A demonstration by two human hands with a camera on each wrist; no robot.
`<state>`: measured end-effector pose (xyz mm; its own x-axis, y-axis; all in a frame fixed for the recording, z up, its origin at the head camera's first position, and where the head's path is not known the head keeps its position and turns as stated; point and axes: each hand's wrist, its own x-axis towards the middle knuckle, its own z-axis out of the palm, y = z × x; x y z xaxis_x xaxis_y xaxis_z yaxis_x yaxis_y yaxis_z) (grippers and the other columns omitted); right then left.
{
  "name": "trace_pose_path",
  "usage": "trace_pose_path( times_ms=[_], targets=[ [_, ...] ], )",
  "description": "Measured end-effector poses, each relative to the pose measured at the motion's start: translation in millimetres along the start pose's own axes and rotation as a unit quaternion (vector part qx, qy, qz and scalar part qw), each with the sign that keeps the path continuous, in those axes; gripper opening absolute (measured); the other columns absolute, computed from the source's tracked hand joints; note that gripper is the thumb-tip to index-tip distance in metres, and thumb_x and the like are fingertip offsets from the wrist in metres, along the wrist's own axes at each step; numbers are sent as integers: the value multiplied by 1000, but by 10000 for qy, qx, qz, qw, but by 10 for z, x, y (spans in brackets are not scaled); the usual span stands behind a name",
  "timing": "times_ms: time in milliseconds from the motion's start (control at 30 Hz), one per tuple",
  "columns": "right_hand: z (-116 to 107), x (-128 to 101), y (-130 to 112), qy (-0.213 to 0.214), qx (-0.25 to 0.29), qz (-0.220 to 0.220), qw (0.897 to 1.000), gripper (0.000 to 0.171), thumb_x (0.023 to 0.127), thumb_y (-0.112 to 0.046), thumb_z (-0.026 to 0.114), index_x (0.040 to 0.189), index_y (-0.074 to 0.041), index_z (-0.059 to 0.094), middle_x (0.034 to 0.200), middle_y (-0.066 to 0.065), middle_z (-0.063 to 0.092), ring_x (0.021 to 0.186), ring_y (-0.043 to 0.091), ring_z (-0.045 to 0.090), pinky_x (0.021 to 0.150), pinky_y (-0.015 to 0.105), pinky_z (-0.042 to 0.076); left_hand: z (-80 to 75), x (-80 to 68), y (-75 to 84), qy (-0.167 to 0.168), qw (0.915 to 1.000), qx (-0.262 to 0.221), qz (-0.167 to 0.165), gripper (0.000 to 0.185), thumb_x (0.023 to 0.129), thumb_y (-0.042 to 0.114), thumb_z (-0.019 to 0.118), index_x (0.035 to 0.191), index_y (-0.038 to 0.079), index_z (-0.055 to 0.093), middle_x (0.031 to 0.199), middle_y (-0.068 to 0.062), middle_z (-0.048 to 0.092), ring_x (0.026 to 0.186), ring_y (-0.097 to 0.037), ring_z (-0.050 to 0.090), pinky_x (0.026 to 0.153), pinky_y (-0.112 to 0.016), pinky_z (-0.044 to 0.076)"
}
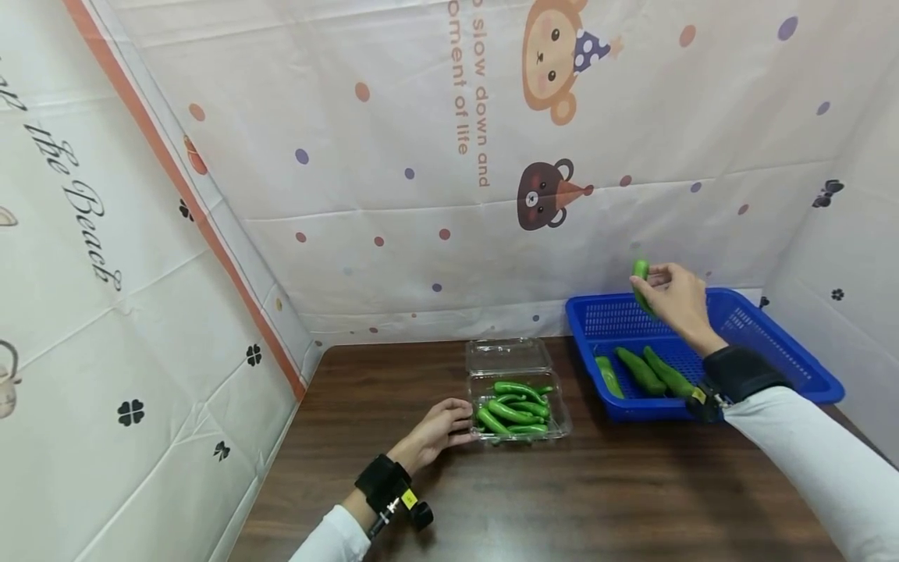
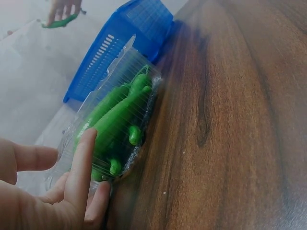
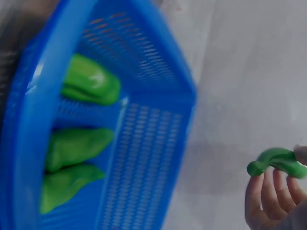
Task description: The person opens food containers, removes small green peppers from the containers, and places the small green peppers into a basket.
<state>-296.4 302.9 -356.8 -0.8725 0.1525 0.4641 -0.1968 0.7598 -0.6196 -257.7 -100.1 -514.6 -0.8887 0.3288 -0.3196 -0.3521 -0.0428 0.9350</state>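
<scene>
A clear plastic clamshell box [image 1: 517,409] lies open on the dark wooden table [image 1: 562,499] with several green peppers inside. My left hand [image 1: 438,428] rests against the box's left wall with straight fingers [image 2: 82,165]. My right hand [image 1: 673,297] is raised over the blue basket [image 1: 772,343] and pinches one green pepper [image 1: 641,282] in its fingertips; the same pepper [image 3: 276,161] shows in the right wrist view. Three green peppers [image 1: 642,373] lie on the basket floor [image 3: 139,158].
White printed cloth [image 1: 421,195] walls the table at the back and on both sides. The basket stands at the back right corner, close to the right cloth wall. Bare wood stretches across the near half of the table.
</scene>
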Motion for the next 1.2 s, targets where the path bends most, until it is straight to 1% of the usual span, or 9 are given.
trace_pose_path(
  times_ms=[167,300,400,533,667,833,967,1100,1200],
  targets=[
    [73,-49,178,-1077,-610,23,9923,50,103,-27,61,124,18,59,104,36,68,87,45,66,69,53,58,-7,0,-1,-21,10000,26,6,25,105,12,54,126,-3,51,122,-14,55,113,-27,57,97,-40,63],
    [152,-89,296,-2248,-918,208,9698,41,102,-23,60,108,18,65,71,20,67,67,34,68,56,37,56,6,-1,-9,-19,10000,-11,-11,23,105,11,54,124,-2,51,121,-13,55,111,-26,57,96,-40,64],
    [226,-129,369,-2915,-922,476,9509,30,101,-19,60,83,4,67,52,0,50,51,21,61,49,30,54,17,2,-14,-18,10000,-60,-14,21,105,11,55,122,-1,52,120,-12,55,109,-26,56,96,-40,64],
    [309,-189,424,-3452,-898,722,9314,40,100,-15,61,62,-14,52,51,-8,39,48,10,51,52,32,62,19,9,-7,-32,10000,-59,0,21,105,11,55,122,0,52,119,-12,55,109,-25,57,96,-40,64],
    [368,-244,440,-3718,-955,886,9191,46,100,-16,63,59,-21,42,53,-8,38,50,8,47,51,31,61,12,19,6,-37,10000,-14,0,22,105,12,55,123,0,52,118,-11,56,109,-24,57,96,-39,64],
    [415,-305,459,-3810,-1004,975,9139,46,100,-16,63,58,-21,43,54,-7,41,51,10,48,48,27,56,8,28,-9,3,10000,-17,-39,20,104,12,55,121,1,53,119,-11,56,109,-24,57,96,-39,63],
    [440,-336,479,-3864,-1001,1054,9108,39,99,-14,63,62,-15,49,57,-2,49,59,16,58,54,35,63,10,16,-14,32,10000,19,-37,23,104,12,56,123,-1,53,120,-11,57,110,-24,57,96,-39,63],
    [431,-332,482,-3935,-979,1177,9065,22,99,-12,62,85,4,68,75,15,67,74,27,70,62,43,67,4,8,1,33,10000,36,-25,25,105,13,55,124,-2,52,120,-11,57,111,-24,57,96,-39,63],
    [418,-320,503,-3982,-915,1141,9056,27,100,-11,61,108,14,68,87,22,71,77,28,71,62,43,67,-3,11,14,52,10000,42,-39,25,105,13,55,124,-1,52,121,-11,56,112,-25,57,96,-39,63]
  ],
)
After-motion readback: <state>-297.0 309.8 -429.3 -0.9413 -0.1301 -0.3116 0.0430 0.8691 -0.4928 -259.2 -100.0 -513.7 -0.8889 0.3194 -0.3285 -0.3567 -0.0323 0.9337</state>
